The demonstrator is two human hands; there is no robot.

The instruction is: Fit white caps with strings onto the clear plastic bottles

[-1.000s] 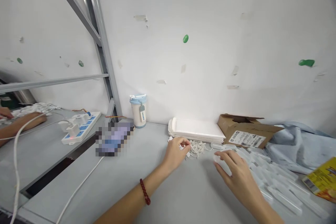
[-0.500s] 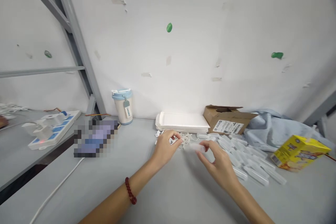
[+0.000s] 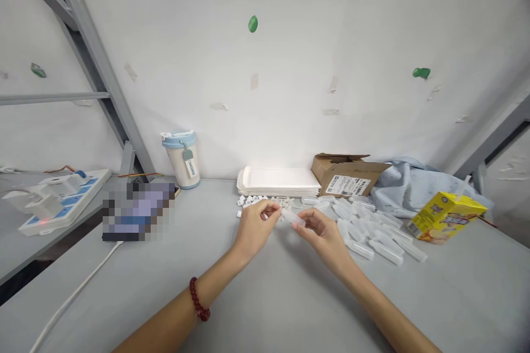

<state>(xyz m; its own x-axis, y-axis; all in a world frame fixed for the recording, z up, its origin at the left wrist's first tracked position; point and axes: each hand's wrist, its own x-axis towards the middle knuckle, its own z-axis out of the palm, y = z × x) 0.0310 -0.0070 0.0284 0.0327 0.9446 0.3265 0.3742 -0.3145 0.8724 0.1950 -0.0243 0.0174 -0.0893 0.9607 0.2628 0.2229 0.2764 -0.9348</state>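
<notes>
The tube (image 3: 293, 218) is held just above the middle of the bench (image 3: 256, 309), between the two hands, lying roughly level and slanting down slightly toward the right. The right hand (image 3: 325, 234) has its grip clamped on the right part of the tube, thumb against fingertips. The left hand (image 3: 253, 226) has thumb and forefinger bent close together at the tube's left end; I cannot tell whether they pinch the tube, something small, or nothing. Just beyond lie the cords (image 3: 285, 202), with white caps (image 3: 248, 199) to their left and loose tubes (image 3: 387, 252) to the right; the white stack (image 3: 281, 181) is at the far side.

The tube looks like thin, clear plastic: likely very light, fairly stiff, smooth enough to slip or roll, and apt to dent if squeezed hard. The body seems best to hold, with a light pinch of the fingertips, keeping clear of the end.
</notes>
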